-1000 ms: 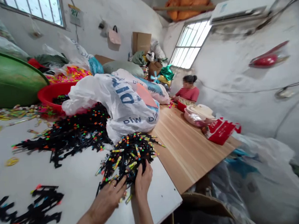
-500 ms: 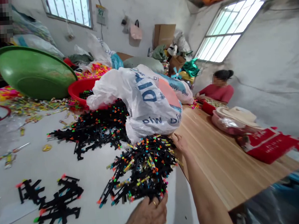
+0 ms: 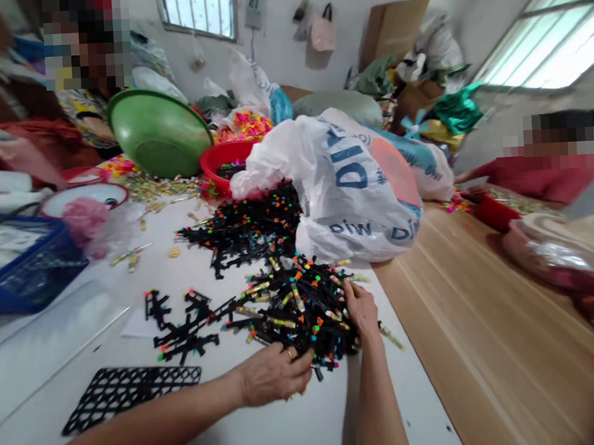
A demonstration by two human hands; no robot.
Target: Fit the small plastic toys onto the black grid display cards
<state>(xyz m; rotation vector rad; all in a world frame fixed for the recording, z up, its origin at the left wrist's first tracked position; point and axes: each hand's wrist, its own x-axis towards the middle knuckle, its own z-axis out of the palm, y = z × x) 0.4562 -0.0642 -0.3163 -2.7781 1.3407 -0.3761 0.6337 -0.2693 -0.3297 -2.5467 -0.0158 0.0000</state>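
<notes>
A heap of small black toy guns (image 3: 306,315) with coloured tips and yellow tubes lies on the white table (image 3: 288,429). My left hand (image 3: 278,373) rests against the heap's near edge, a ring on one finger; its fingertips are partly lost among the pieces. Against the right side of the heap lies my right hand (image 3: 362,305), its fingers bent over the edge pieces. Whether either hand grips a piece does not show. Several loose toy guns (image 3: 186,331) lie left of the heap, and a second black pile (image 3: 257,224) is behind it.
A white printed bag (image 3: 355,193) stands behind the heap. Further back are a red basin (image 3: 219,167) and a green basin (image 3: 160,133). At left are a blue basket (image 3: 36,282) and a black grid tray (image 3: 131,390). Two people sit across, left and right.
The view has swung left, bringing in the basket and tray. My right hand has come from the heap's far right corner to its right side, and the heap is more gathered.
</notes>
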